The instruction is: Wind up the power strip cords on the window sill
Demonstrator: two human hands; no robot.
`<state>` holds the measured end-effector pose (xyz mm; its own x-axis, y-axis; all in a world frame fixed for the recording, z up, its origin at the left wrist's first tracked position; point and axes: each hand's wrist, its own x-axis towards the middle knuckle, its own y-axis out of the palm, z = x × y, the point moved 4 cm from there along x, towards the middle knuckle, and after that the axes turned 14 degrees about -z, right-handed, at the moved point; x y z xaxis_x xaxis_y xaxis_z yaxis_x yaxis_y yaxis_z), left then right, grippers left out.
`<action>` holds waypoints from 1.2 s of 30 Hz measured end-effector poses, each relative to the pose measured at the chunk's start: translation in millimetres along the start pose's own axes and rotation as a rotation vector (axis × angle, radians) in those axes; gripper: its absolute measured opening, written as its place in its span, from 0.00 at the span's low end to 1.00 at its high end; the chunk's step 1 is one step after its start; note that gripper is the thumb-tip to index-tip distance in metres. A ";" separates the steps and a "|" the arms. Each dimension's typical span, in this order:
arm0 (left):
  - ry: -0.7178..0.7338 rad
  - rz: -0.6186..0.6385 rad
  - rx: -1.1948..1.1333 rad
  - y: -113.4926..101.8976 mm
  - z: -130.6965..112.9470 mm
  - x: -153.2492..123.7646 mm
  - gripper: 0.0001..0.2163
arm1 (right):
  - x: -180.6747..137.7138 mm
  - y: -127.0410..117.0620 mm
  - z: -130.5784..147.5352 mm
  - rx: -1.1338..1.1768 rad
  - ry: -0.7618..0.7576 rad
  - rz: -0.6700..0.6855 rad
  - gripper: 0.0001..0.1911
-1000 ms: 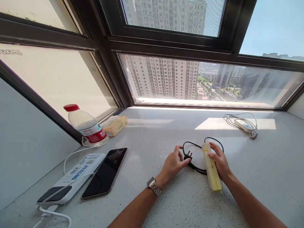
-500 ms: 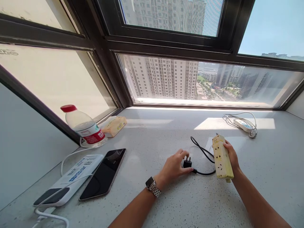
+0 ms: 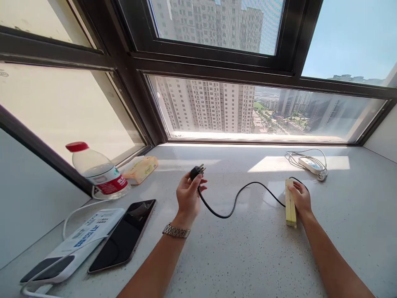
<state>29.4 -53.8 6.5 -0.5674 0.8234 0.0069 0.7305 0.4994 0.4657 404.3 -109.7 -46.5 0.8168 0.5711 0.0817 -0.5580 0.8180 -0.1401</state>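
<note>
My left hand [image 3: 187, 194] is raised above the speckled counter [image 3: 242, 248] and pinches a black plug [image 3: 196, 171] between thumb and fingers, prongs pointing up and right. From the plug a black cord [image 3: 235, 199] sags across the counter to a yellowed power strip [image 3: 290, 203]. That strip stands on its long edge on the counter, and my right hand [image 3: 300, 199] grips it from the right side. A metal watch sits on my left wrist.
At the left lie a dark phone [image 3: 124, 236], a white power strip with blue print [image 3: 74, 244] and its white cable, a red-capped water bottle [image 3: 97, 170] and a tissue pack [image 3: 141, 169]. A second white power strip with coiled cord [image 3: 310, 163] rests near the window.
My left hand lifted the black plug off the counter and drew it left and up, stretching the cord out. My right hand set the yellowed strip down on its edge.
</note>
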 end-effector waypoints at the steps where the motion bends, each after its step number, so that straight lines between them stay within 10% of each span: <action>1: -0.025 -0.053 -0.063 1.6 -9.4 7.6 0.23 | 3.1 -2.2 0.1 -0.086 -0.031 -0.005 0.27; 12: 0.027 -0.030 -0.413 37.0 -54.5 12.9 0.16 | 36.2 -44.6 4.3 -0.676 -0.149 -0.113 0.25; 17: 0.023 0.040 -0.282 48.9 -41.6 1.3 0.16 | 42.4 -42.1 0.1 -0.525 -0.144 -0.115 0.27; 26: 0.077 0.277 0.043 60.0 -27.7 -15.1 0.19 | 7.0 -7.3 -2.7 -0.687 -0.636 0.136 0.21; 36: 0.203 0.553 0.411 75.8 -10.1 -38.6 0.25 | -24.0 3.0 7.8 -0.946 -0.818 -0.004 0.24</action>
<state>102.8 -50.5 50.4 -0.1033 0.9390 0.3281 0.9927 0.1178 -0.0244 381.9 -120.4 -41.2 0.2983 0.7215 0.6249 0.0451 0.6433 -0.7643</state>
